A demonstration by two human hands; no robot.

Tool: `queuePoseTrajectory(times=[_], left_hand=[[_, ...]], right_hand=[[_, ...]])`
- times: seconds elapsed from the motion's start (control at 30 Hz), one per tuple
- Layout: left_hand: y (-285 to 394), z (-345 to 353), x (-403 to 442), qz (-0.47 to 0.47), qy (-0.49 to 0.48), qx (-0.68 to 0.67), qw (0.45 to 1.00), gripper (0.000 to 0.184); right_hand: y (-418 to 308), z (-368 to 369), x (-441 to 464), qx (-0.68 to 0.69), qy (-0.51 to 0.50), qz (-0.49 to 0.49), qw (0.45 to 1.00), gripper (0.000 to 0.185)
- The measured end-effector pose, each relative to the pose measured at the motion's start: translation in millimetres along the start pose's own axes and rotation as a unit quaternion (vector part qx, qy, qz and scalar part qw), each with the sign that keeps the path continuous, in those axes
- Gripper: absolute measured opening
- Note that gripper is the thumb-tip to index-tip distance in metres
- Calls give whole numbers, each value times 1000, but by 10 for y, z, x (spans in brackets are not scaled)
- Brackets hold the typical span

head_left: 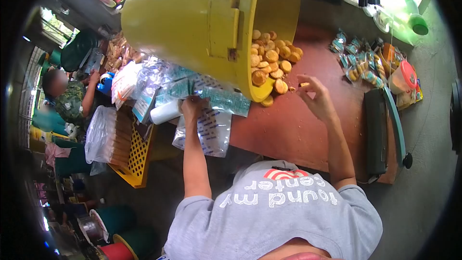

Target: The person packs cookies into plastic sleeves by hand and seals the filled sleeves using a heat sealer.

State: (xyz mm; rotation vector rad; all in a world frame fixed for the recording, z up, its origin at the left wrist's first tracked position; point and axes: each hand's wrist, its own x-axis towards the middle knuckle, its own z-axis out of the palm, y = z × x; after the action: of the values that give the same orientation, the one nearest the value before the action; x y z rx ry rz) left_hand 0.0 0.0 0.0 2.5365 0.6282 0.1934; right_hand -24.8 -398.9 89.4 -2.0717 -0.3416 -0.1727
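A big yellow barrel (187, 19) lies on its side on the reddish table (308, 130), and round golden biscuits (272, 57) spill from its mouth. Just right of the biscuits is my right hand (315, 97), its fingers apart, near a small biscuit piece by the fingertips. My left hand (192, 107) is over the printed plastic packaging (221, 100), beside a white roll (166, 112); its fingers are bent and what they hold, if anything, is hidden. A clear bag with blue print (207, 132) hangs over the table's front edge below that hand.
Filled biscuit packs (358, 60) and a red-lidded container (403, 77) stand at the back right. A dark sealer-like device (376, 132) sits at the right edge. At left are a yellow crate (137, 161), bagged stacks (108, 137) and a co-worker (72, 98).
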Motion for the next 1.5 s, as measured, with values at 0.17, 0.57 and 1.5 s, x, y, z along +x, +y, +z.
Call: queuePoseTrajectory(times=[0.17, 0.57, 1.5], left_hand=[[-80, -23, 23, 79, 14, -94, 992, 20], [324, 23, -228, 118, 143, -490, 852, 16], [1581, 419, -1346, 68, -376, -515, 767, 20]], right_hand=[[99, 455, 145, -50, -31, -71, 996, 33], [663, 779, 142, -177, -18, -61, 982, 47], [28, 312, 50, 326, -86, 108, 935, 28]])
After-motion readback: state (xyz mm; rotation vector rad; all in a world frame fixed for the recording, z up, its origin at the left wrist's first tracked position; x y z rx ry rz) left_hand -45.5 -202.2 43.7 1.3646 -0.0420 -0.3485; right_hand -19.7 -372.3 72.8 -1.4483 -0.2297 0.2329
